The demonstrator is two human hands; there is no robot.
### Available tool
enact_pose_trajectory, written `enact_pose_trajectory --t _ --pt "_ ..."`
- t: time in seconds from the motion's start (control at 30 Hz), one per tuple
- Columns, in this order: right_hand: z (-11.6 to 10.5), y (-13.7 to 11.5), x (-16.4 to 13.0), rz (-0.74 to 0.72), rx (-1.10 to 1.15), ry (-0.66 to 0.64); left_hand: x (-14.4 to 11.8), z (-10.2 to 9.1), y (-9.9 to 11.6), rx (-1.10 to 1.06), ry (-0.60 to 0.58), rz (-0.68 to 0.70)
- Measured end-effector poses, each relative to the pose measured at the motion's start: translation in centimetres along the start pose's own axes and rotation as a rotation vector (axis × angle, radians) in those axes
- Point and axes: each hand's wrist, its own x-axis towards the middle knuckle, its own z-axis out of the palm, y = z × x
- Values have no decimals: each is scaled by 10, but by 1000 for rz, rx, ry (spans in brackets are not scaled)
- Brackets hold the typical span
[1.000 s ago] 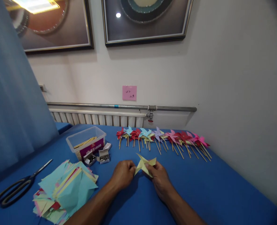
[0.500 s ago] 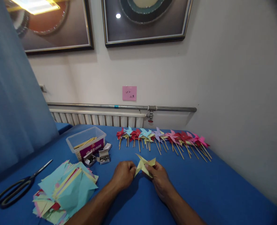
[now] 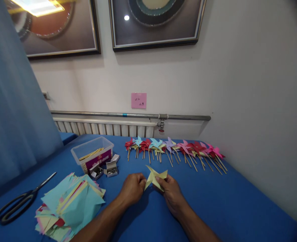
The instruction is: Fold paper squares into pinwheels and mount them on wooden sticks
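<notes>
Both hands, left hand [image 3: 132, 187] and right hand [image 3: 172, 191], pinch a yellow paper pinwheel [image 3: 155, 177] over the blue table [image 3: 239, 205]. Behind the pinwheel lies a row of finished pinwheels [image 3: 175, 148] (near the white wall [image 3: 251, 84]); left of it, a paper stack [image 3: 70, 205].

1 scissors [image 3: 17, 201]; 1 plastic tub [image 3: 93, 153]; 2 small pin boxes [image 3: 105, 170]; 2 framed pictures [image 3: 155, 23].

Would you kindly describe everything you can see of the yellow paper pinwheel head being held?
The yellow paper pinwheel head is pale yellow, thin paper folded into pointed blades that fan outward. No stick shows on it. It is held just above the blue table, tilted, between both hands: the left hand pinches its left blade, the right hand grips its right side.
</notes>
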Motion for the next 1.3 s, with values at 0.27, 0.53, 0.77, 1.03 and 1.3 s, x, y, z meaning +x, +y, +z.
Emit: enact_pose_trajectory --t 0.27,0.53,0.77,1.03,1.3 --pt "0 -1 -1 -11 -11 -33 0 -1 0 -41 -15 -5" --pt "-2 2 1 -22 -19 -34 1 0 -2 -31 -31 -9" --pt "-3 3 2 -23 -21 -28 1 1 0 -9 -28 -2" --pt "-5 7 5 -35 -18 29 -2 5 1 31 -5 0" --pt "-1 1 1 -46 -17 59 -3 7 0 19 5 15"
